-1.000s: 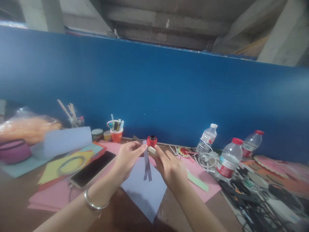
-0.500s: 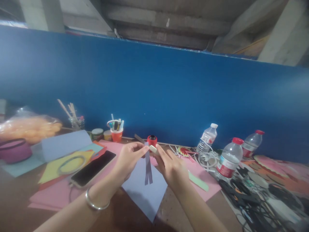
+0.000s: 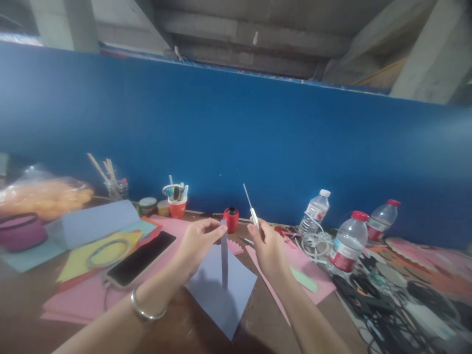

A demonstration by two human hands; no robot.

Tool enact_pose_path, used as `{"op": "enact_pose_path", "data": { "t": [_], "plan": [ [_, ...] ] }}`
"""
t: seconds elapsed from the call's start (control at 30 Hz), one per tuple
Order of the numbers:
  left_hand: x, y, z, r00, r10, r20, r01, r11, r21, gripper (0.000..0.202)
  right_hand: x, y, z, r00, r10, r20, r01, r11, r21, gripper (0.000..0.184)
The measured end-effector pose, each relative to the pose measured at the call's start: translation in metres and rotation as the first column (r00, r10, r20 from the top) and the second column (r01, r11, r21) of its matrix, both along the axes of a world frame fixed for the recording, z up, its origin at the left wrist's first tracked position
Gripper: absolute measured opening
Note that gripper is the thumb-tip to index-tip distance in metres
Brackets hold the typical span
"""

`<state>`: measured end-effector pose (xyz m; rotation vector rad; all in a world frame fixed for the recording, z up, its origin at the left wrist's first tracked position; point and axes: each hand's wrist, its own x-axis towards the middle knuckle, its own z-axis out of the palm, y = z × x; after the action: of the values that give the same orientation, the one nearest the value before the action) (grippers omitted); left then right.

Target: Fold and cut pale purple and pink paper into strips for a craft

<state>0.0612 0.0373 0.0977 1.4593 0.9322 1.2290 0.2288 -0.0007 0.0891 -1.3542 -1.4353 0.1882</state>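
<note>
Since half a second ago, the right hand (image 3: 271,251) has swung rightward, clear of the left hand (image 3: 199,246), with a flat, matte lavender sheet (image 3: 236,307) lying cornerwise between the forearms. To the right stands a clear plastic bottle (image 3: 354,232), its red-and-white label illegible, while left thumb and fingers pinch the top of a narrow purple paper strip (image 3: 224,258), its long axis near vertical over the sheet. Right thumb and fingers clasp a slim white-handled tool (image 3: 254,217), its thin, straight tip pointing up and slightly left.
</note>
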Motion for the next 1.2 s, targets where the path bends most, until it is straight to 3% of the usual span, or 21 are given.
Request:
{"op": "enact_pose_path", "data": {
  "t": [0.13, 0.43, 0.67, 1.03, 1.2],
  "plan": [
    [-0.001, 0.001, -0.001, 1.000, -0.002, -0.016, 0.002, 1.000, -0.009, 0.018, -0.001, 0.013, -0.009, 0.915, 0.129, -0.383, -0.175, 0.981, -0.089, 0.039],
    [-0.003, 0.003, -0.004, 0.998, 0.050, -0.049, -0.051, 0.999, -0.018, 0.017, 0.003, 0.033, -0.034, 0.697, 0.099, -0.711, -0.314, 0.933, -0.177, 0.044],
    [-0.002, 0.004, -0.004, 0.998, 0.044, -0.037, -0.045, 0.999, -0.017, 0.014, 0.001, 0.036, -0.043, 0.606, 0.109, -0.788, -0.392, 0.903, -0.177, 0.051],
    [-0.003, 0.002, -0.002, 0.999, 0.040, -0.026, -0.040, 0.999, -0.005, 0.013, 0.001, 0.037, -0.048, 0.553, 0.079, -0.829, -0.415, 0.889, -0.192, 0.054],
    [-0.004, 0.003, -0.003, 1.000, 0.015, -0.018, -0.016, 0.999, -0.033, 0.017, -0.002, 0.037, -0.047, 0.525, 0.131, -0.841, -0.429, 0.894, -0.129, 0.050]
  ]
}}
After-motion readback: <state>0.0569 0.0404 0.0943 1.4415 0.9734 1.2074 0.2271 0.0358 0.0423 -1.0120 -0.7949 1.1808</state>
